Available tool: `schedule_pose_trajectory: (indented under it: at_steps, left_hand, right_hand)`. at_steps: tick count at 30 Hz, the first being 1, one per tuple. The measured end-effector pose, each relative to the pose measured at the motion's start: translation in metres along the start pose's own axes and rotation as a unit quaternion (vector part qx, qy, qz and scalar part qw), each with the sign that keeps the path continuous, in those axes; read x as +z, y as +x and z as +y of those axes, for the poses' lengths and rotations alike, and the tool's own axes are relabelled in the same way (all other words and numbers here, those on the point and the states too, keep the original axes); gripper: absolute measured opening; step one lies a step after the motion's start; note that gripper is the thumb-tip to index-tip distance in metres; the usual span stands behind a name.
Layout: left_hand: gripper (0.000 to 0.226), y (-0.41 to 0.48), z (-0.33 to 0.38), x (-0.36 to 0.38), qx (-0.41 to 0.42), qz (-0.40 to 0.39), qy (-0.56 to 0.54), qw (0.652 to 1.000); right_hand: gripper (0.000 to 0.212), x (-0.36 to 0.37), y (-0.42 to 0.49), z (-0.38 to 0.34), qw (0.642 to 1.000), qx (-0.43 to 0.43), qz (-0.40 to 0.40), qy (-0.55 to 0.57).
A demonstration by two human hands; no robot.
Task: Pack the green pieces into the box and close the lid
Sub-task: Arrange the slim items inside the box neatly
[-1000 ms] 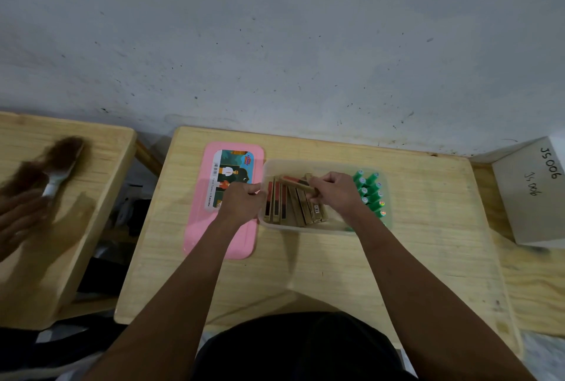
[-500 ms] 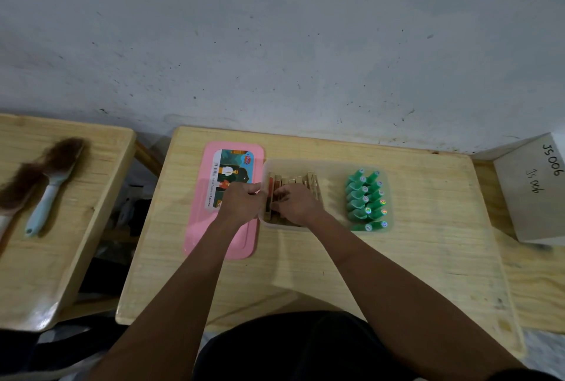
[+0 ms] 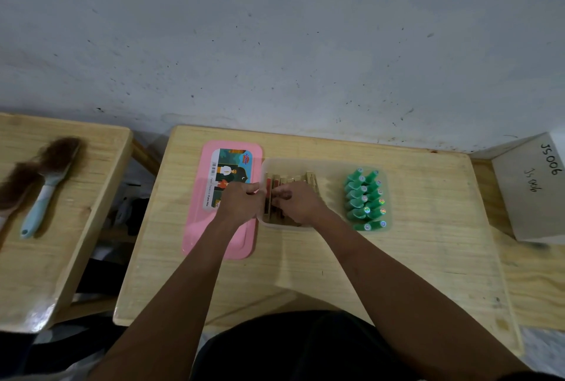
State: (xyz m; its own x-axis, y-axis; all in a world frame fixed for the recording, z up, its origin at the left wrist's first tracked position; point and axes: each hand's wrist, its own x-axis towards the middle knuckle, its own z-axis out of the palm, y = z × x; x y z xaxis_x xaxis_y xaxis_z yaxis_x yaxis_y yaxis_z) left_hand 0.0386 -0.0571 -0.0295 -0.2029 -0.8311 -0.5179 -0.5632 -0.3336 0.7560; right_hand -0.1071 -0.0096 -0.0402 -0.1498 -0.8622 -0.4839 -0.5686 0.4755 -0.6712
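Green pieces [image 3: 365, 200]: two rows at the right end of the box [image 3: 330, 165] (shiny round ends showing).
Box: translucent, uncovered, on the wooden table [image 3: 428, 258].
Lid [image 3: 220, 240]: pink, flat on the table just left of the box.
Left hand [image 3: 240, 203]: fingers curled, pinching the box's left rim.
Right hand [image 3: 298, 201]: fingers curled on the wooden pieces [image 3: 308, 177] in the box's left part.

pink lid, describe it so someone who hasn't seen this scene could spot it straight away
On the middle wooden table, find the clear box holding wooden pieces and green pieces. The pink lid lies flat on the tabletop just left of that box. It is the only pink thing there, a rounded rectangle with a picture label at its far end.
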Motion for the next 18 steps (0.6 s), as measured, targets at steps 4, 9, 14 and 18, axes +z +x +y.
schedule_pose_trajectory:
  at_steps: [4,9,14,18]
  left_hand:
    - [0.039,0.000,-0.001,-0.001,-0.004,-0.003,-0.006,1.000]
    - [0.041,0.001,-0.004,-0.002,0.000,-0.002,0.002,1.000]
    - [0.041,0.002,-0.004,-0.001,0.000,0.001,-0.001,1.000]
    - [0.041,0.002,-0.005,0.000,0.001,0.001,-0.004,1.000]
  right_hand:
    - [0.021,-0.023,-0.015,0.008,0.971,0.070,0.228,-0.010]
    - [0.036,-0.028,-0.026,0.027,0.969,0.147,0.167,-0.106]
    - [0.052,-0.023,-0.019,0.034,0.974,0.147,0.159,-0.067]
    - [0.048,-0.027,-0.021,0.035,0.971,0.122,0.138,0.150]
